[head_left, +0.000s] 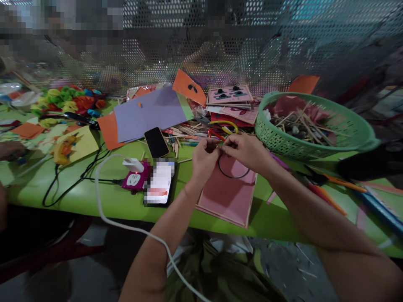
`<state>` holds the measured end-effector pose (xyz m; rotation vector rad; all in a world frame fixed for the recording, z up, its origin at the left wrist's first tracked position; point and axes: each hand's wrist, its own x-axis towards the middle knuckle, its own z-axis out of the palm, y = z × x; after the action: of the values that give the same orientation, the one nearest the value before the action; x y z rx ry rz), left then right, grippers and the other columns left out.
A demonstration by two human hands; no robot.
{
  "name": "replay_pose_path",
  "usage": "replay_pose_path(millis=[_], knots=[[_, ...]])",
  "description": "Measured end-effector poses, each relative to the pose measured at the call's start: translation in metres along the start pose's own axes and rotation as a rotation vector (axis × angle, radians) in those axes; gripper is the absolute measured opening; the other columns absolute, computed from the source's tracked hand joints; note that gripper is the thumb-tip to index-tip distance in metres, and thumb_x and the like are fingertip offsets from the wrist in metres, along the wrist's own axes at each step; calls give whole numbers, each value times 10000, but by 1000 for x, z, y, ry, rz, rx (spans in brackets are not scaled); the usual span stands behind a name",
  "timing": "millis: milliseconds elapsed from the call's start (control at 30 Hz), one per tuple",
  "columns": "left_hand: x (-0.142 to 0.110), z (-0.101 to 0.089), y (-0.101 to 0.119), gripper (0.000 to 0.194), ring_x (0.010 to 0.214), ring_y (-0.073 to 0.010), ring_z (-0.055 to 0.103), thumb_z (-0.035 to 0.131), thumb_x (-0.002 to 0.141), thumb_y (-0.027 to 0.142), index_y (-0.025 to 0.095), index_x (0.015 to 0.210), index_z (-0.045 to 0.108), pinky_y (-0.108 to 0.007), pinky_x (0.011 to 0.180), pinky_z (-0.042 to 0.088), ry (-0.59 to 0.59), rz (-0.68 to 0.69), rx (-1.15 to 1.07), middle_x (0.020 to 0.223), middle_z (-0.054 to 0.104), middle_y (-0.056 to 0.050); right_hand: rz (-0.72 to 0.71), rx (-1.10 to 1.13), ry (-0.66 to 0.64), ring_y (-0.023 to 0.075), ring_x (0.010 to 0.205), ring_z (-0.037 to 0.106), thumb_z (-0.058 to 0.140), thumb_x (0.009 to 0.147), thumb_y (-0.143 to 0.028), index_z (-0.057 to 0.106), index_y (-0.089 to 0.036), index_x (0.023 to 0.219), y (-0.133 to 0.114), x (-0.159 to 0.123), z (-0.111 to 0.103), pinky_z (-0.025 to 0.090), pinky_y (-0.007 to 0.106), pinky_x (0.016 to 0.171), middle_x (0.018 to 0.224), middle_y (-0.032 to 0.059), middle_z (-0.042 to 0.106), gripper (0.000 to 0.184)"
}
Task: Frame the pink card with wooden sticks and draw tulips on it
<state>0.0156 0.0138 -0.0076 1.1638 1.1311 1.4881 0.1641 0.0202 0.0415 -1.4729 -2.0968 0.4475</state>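
Observation:
My left hand (pixel 205 159) and my right hand (pixel 244 150) meet above the far edge of a pink card panel (pixel 226 201) with a pale stick-like border. The fingers of both are pinched close together at the top of a thin dark loop (pixel 234 178), which looks like cord or wire. Its lower curve shows over the panel; the pinched part is mostly hidden by my fingers. Just beyond my hands lie pliers with yellow and red handles (pixel 231 124).
At right stands a green basket (pixel 315 142) of sticks and stones, with orange-handled scissors (pixel 343 182) nearby. Two phones (pixel 156 142), a purple power adapter (pixel 136 178) and a white cable (pixel 103 214) are at left. Purple sheets (pixel 151 111) lie behind. Another person's hand (pixel 12 151) shows far left.

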Motion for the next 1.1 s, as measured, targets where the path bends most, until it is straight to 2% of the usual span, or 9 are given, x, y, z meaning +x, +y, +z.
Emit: replay_pose_path(millis=[167,367,467,533,667,800,967,1100], knots=[[2,-1,1,201,742,-108,634,690,727,44,190,864,684,-228,729,485,49,1,-25,816,717,7,-4,-2,-30,231,777,707,718,852,-245,778,-230,871,1,-2,-1,427,324,659,836,40,799,65],[3,-3,4,227,771,-121,653,658,740,5,186,875,683,-250,753,495,88,7,-12,830,710,-1,-25,34,-61,263,906,747,717,823,-202,777,-212,1027,1,-4,-4,484,340,756,980,67,825,212],[3,-6,5,221,786,-126,662,662,752,18,191,888,682,-256,766,500,94,16,-9,839,712,-2,-3,11,-63,270,872,741,739,792,-207,752,-214,1103,-1,-4,-10,473,342,739,952,64,815,311],[4,-8,6,213,793,-133,667,680,758,35,196,898,682,-264,778,505,103,20,-6,840,714,-4,25,2,-54,265,829,731,752,772,-210,740,-221,1089,-2,-4,-15,459,337,722,913,54,803,318],[5,-10,6,191,763,-135,654,717,774,84,204,917,680,-273,769,509,114,33,-5,814,699,1,19,-20,-49,233,721,683,754,823,-308,731,-235,899,-1,-4,-28,413,320,667,765,33,754,108],[5,-11,8,185,747,-114,645,699,774,92,201,923,680,-242,734,503,133,45,-24,811,699,6,18,-150,-90,212,634,621,727,859,-369,743,-236,816,0,-6,-42,370,324,636,661,20,705,141],[6,-12,10,182,754,-108,651,699,762,94,199,911,688,-230,721,509,199,68,-60,828,708,2,8,-177,-168,248,722,694,687,868,-381,807,-236,907,2,-6,-65,408,344,682,757,41,773,191],[10,-14,10,180,755,-115,649,712,759,109,208,907,688,-246,729,518,266,85,-101,836,712,0,8,-129,-215,265,765,712,715,857,-502,813,-249,882,8,-5,-80,441,363,716,846,53,799,272]])
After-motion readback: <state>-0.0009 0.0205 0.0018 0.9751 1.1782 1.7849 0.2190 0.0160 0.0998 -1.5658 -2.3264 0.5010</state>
